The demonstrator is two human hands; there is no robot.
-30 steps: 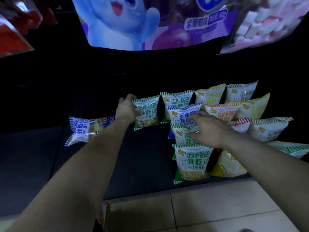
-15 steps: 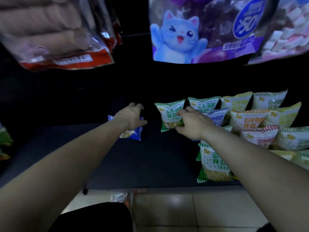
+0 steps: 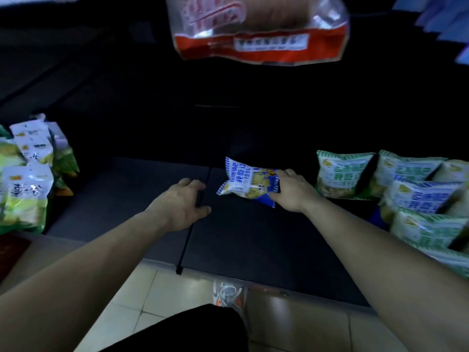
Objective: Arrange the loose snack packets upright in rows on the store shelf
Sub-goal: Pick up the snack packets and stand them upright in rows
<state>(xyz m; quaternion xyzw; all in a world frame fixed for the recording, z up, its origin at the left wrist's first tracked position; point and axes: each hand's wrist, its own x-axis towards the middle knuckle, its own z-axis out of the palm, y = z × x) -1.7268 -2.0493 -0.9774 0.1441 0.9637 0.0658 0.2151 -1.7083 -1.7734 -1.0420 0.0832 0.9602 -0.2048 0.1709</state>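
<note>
Head view: the only camera, looking down on a dark shelf point(image 3: 253, 240); the light is dim and the edges are blurred.
Right hand: the right hand point(image 3: 291, 193) grasps the right end of the blue packet point(image 3: 250, 182), with its fingers curled over the packet's edge.
Left hand: the left hand point(image 3: 185, 201) holds nothing and its fingers are loosely bent. It is low over the shelf, just left of the blue packet and not touching it. Whether it rests on the shelf I cannot tell.
Blue packet: it lies on its side with its print running sideways, on the bare middle of the shelf. It sits apart from the green packet point(image 3: 340, 176) to its right.
Done so far: the green packet and the packets behind it point(image 3: 421, 199) stand or lean in rows that step toward the shelf's front right. This part looks largely arranged, though the nearest ones are too blurred to judge.
Left to do: the blue packet is not yet upright or in a row — my guess is that it belongs with the rows on the right. The pale packets at the far left point(image 3: 28, 174) overlap in a loose cluster and may need sorting too.
Progress: I would put it at well past halfway — at least one stray is in hand.
Other things: a bread bag point(image 3: 258, 29) hangs overhead, and the tiled floor point(image 3: 152, 288) shows below the shelf edge.
</note>
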